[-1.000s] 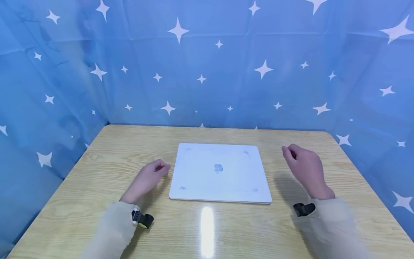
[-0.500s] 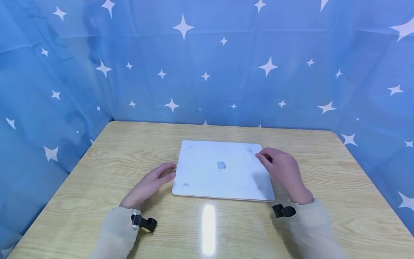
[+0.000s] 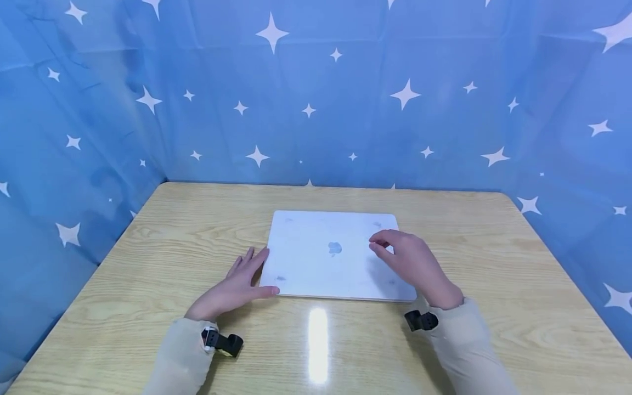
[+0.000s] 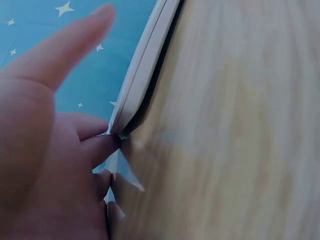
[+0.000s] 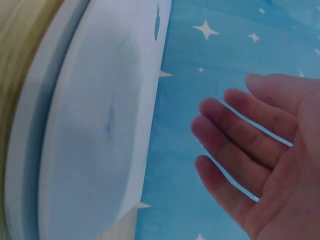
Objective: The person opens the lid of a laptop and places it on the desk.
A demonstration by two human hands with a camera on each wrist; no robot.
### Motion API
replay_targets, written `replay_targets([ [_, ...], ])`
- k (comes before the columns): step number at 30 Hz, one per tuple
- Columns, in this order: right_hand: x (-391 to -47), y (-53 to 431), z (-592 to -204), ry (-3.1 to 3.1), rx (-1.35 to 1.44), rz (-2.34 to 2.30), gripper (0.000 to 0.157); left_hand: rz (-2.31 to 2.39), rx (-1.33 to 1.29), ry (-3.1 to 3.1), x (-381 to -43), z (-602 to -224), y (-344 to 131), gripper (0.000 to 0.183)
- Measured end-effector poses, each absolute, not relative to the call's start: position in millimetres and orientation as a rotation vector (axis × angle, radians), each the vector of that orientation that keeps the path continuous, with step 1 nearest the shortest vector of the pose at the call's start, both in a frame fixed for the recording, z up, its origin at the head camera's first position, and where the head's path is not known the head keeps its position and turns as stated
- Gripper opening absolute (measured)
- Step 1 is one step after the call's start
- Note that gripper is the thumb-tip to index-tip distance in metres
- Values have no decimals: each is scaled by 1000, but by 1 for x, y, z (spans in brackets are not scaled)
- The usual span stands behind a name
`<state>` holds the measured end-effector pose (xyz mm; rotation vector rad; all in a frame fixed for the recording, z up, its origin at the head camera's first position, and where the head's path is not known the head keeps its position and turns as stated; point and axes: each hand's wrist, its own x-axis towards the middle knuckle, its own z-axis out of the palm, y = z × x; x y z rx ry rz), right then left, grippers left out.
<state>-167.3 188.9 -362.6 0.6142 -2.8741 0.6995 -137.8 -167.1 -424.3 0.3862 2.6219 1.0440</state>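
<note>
A closed silver laptop (image 3: 316, 269) with an apple logo on its lid lies flat on the table. My left hand (image 3: 232, 291) is spread at its left side. In the left wrist view, fingertips touch the laptop's edge (image 4: 142, 75) near the table, while the thumb is raised apart from it. Over the right part of the lid hovers my right hand (image 3: 412, 263), its fingers loosely bent and holding nothing. The right wrist view shows that hand (image 5: 265, 145) with its palm visible, apart from the lid (image 5: 100, 115).
The laptop rests on a light wood table (image 3: 197, 219), with a bright light reflection in front of it. A blue curtain (image 3: 345, 131) with white stars hangs behind the table and along both sides. Each wrist wears a black strap-on camera.
My right hand has moved left from beside the laptop to above its lid. My left hand's fingers have spread and come to the laptop's left edge. The laptop stays closed.
</note>
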Motion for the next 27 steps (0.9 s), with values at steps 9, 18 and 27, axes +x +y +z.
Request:
replay_targets([
  [9,-162,171,-367,-2956,701,680,26,955,433,2715,-139,-425,-161,109],
  [18,-146,137,-380,-3036,1035,586,50,808,448,2831,-138,-430,-156,114],
  [27,-137,121,-387,-3063,1112,457,65,821,452,2838,-137,-429,-156,112],
])
